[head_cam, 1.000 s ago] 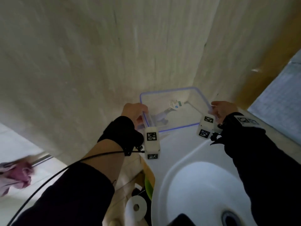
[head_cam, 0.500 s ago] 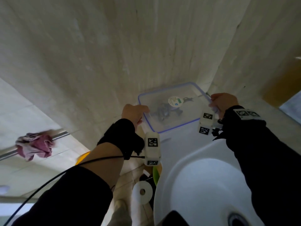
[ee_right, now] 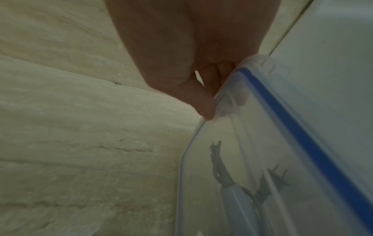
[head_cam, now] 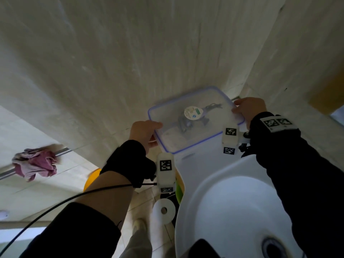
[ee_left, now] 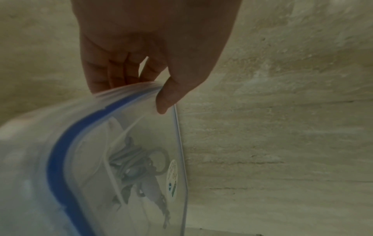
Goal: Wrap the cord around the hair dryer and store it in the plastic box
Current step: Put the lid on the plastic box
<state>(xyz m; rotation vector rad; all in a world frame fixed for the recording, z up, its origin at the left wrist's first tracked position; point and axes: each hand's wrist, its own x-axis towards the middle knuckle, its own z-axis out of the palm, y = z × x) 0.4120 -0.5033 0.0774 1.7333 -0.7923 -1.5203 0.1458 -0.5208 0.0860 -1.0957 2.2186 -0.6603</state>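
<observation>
A clear plastic box (head_cam: 171, 140) with a blue-rimmed lid sits at the back corner of the basin top, against the wall. Through the lid I see the grey hair dryer (head_cam: 184, 123) with its cord wound round it, under a round sticker (head_cam: 192, 112). My left hand (head_cam: 145, 133) grips the box's left end, thumb on the lid (ee_left: 141, 127) and fingers (ee_left: 113, 71) curled under the edge. At the right end my right hand (head_cam: 247, 110) pinches the rim (ee_right: 228, 95). The dryer's handle (ee_right: 238, 199) and plug (ee_right: 270, 180) show through the lid.
The white sink (head_cam: 232, 211) lies just in front of the box. Tiled walls meet in a corner close behind it. A pink cloth (head_cam: 37, 162) hangs on a metal rail at the left. Below the basin are a paper roll (head_cam: 163, 211) and a yellow object (head_cam: 91, 177).
The lid, tilted up a second ago, has come down flat onto the box. Both hands have stayed at the box's two ends.
</observation>
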